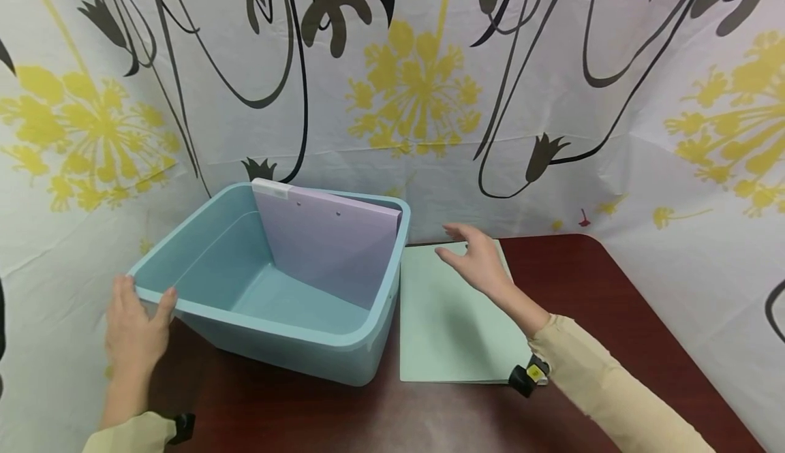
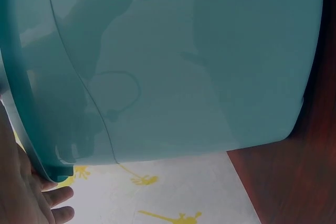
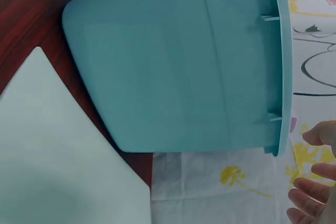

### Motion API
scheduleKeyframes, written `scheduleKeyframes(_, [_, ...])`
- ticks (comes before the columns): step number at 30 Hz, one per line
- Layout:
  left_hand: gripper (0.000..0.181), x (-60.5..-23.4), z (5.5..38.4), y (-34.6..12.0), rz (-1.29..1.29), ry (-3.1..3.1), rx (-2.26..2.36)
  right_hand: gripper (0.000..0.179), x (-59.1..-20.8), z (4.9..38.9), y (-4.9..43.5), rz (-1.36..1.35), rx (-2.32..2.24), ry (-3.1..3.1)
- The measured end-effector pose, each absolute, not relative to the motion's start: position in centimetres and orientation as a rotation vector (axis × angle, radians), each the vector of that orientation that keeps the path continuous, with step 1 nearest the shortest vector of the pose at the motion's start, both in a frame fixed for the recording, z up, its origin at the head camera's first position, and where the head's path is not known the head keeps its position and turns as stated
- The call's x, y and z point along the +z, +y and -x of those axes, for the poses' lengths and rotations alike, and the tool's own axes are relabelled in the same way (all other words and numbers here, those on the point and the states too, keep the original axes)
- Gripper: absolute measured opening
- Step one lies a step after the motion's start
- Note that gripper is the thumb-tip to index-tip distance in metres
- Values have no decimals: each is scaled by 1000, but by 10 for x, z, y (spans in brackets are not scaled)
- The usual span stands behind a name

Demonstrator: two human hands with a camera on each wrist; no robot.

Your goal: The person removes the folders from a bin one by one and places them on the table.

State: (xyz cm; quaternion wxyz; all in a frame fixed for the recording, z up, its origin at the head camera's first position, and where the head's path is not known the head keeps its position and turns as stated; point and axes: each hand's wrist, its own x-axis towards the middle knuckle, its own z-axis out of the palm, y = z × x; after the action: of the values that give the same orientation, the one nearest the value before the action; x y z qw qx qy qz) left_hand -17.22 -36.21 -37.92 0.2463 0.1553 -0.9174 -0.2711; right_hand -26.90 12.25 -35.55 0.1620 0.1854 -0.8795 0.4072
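Note:
A light-blue plastic bin (image 1: 279,313) stands on the table at the left. Inside it, a lavender binder (image 1: 325,235) with a white label strip leans along the far wall. My left hand (image 1: 136,334) holds the bin's near left corner, thumb over the front rim and fingers along the left side. In the left wrist view, the fingers (image 2: 56,198) reach past the rim's corner. My right hand (image 1: 475,262) hovers with nothing in it, thumb and fingers apart, right of the bin. Beneath it lies a pale green folder (image 1: 441,323), flat on the table.
The dark red-brown table (image 1: 589,317) has a rounded far right corner. Cloth (image 1: 613,112) with flower prints hangs behind and at both sides, close to the bin's far rim. Another edge shows beneath the green folder near its front right corner.

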Motion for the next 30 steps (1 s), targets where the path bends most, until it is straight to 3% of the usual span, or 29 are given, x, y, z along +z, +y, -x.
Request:
scheduleKeyframes(19, [79, -379, 171, -362, -446, -2490, -742, 47, -318, 294, 80, -679, 1317, -2525])
scheduleKeyframes(30, [79, -380, 171, -362, -437, -2488, -747, 52, -319, 309, 55, -794, 1226, -2509])
